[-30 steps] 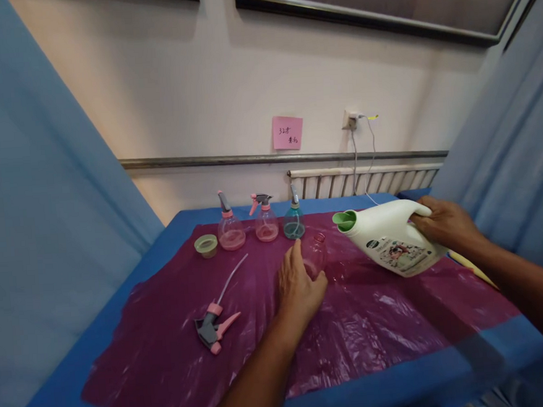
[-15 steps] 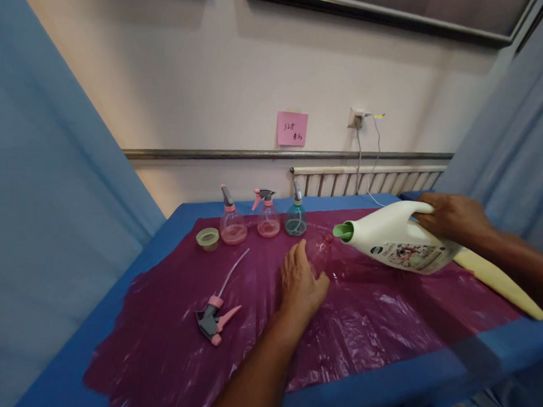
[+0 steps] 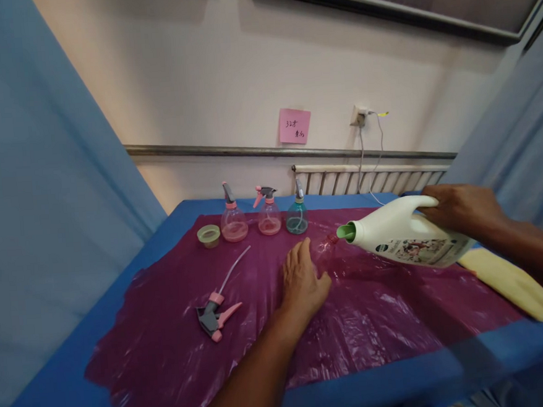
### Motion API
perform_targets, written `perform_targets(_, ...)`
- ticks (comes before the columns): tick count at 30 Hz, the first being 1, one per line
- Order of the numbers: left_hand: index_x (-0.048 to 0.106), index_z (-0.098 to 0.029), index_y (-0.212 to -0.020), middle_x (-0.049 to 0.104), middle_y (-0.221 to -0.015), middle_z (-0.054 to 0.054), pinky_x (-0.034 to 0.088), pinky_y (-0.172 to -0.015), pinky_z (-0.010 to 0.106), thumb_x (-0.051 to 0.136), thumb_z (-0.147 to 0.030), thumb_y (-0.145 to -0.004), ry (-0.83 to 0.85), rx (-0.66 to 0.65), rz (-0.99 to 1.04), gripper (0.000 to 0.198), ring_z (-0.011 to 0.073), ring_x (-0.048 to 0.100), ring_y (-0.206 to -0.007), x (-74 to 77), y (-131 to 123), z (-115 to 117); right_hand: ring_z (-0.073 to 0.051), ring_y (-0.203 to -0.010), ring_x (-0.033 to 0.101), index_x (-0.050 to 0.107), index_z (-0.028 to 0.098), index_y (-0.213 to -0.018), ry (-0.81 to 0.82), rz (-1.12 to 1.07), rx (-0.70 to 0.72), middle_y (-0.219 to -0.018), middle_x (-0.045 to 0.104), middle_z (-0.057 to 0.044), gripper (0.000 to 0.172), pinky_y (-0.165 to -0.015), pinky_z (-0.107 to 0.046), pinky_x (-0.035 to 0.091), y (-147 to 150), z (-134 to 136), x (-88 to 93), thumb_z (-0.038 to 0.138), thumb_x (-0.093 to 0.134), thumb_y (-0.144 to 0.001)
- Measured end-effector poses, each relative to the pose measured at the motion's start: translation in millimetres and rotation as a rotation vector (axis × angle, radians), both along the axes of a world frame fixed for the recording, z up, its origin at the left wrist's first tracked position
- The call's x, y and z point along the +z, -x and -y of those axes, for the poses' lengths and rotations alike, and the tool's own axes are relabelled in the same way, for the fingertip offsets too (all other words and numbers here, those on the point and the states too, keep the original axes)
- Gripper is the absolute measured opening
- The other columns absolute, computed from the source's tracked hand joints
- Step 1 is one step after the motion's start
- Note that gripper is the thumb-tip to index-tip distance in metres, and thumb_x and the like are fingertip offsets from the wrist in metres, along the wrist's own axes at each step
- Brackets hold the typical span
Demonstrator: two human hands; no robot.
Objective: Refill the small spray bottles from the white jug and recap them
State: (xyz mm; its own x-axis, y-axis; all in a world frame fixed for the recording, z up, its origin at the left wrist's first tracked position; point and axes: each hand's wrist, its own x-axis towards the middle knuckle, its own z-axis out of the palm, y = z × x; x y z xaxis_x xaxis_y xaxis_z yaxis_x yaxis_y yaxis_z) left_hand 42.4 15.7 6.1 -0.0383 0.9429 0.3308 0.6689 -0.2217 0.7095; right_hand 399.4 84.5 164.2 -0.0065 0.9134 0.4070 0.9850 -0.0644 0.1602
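My left hand [image 3: 301,277] is curled around the side of a clear, reddish spray bottle [image 3: 324,254] with no spray head on it. The bottle's neck leans to the right, and part of its body is hidden behind my fingers. Gripped by its handle in my right hand [image 3: 460,206] is a large white detergent jug [image 3: 408,237], tipped nearly flat. Its green spout [image 3: 347,232] points left, close beside the bottle's mouth. I cannot make out a stream of liquid. On the left lies a loose grey-and-pink spray head [image 3: 210,317] with its tube.
Behind stand two pink spray bottles [image 3: 234,225] with pink liquid and a teal spray bottle [image 3: 296,217]. A pale green cap [image 3: 208,236] sits beside them. Purple plastic sheeting [image 3: 169,334] covers the blue table [image 3: 55,373]. A yellow cloth [image 3: 513,279] lies at right.
The jug's base has risen a little, so it lies closer to level. The bottle's neck leans slightly further right, toward the spout. My left hand keeps its hold.
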Motion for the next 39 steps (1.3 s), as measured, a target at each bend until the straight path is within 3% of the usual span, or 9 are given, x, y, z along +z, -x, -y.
perform_targets(5, 0.047, -0.013, -0.169, 0.057, -0.167, 0.021, 0.038, -0.136, 0.055, 0.076, -0.018, -0.081, 0.007, -0.002, -0.022, 0.092, 0.0399, 0.05, -0.158, 1.1, -0.6, 1.2, -0.029, -0.089, 0.075, 0.079, 0.032, -0.103, 0.053, 0.062, -0.038, -0.105, 0.085, -0.006, 0.037, -0.064, -0.034, 0.033, 5.7, 3.4, 11.3, 0.062, 0.058, -0.097)
perform_targets(13, 0.047, -0.013, -0.169, 0.056, -0.167, 0.021, 0.038, -0.136, 0.056, 0.075, -0.017, -0.081, 0.003, -0.024, -0.026, 0.092, 0.0402, 0.049, -0.158, 4.3, -1.5, 2.2, -0.03, -0.094, 0.077, 0.076, 0.032, -0.101, 0.067, 0.136, -0.025, -0.106, 0.085, -0.007, 0.04, -0.063, -0.034, 0.035, 9.2, 6.4, 20.3, 0.059, 0.048, -0.098)
perform_targets(23, 0.047, -0.017, -0.169, 0.056, -0.167, 0.018, 0.037, -0.136, 0.056, 0.074, -0.019, -0.081, -0.008, -0.036, -0.037, 0.092, 0.0391, 0.05, -0.158, 1.2, -1.3, 1.1, -0.028, -0.086, 0.074, 0.073, 0.03, -0.093, 0.0, 0.232, 0.028, -0.098, 0.082, -0.006, 0.032, -0.059, -0.033, 0.031, -1.1, 2.3, 19.8, 0.055, 0.053, -0.096)
perform_targets(31, 0.047, -0.015, -0.169, 0.056, -0.168, 0.02, 0.036, -0.137, 0.056, 0.075, -0.018, -0.081, -0.016, -0.045, -0.033, 0.092, 0.0391, 0.048, -0.159, 0.6, -1.8, 1.2, -0.029, -0.094, 0.076, 0.075, 0.031, -0.1, 0.014, 0.268, 0.017, -0.111, 0.085, -0.005, 0.033, -0.059, -0.033, 0.031, 4.1, 5.5, 28.0, 0.056, 0.053, -0.097)
perform_targets(39, 0.047, -0.012, -0.169, 0.054, -0.169, 0.021, 0.036, -0.138, 0.055, 0.074, -0.017, -0.081, -0.011, -0.055, -0.039, 0.092, 0.0387, 0.048, -0.16, 1.7, -1.7, 1.4, -0.03, -0.092, 0.075, 0.073, 0.03, -0.095, -0.031, 0.301, 0.044, -0.105, 0.084, -0.007, 0.03, -0.059, -0.033, 0.029, 3.9, 4.5, 30.4, 0.053, 0.056, -0.095)
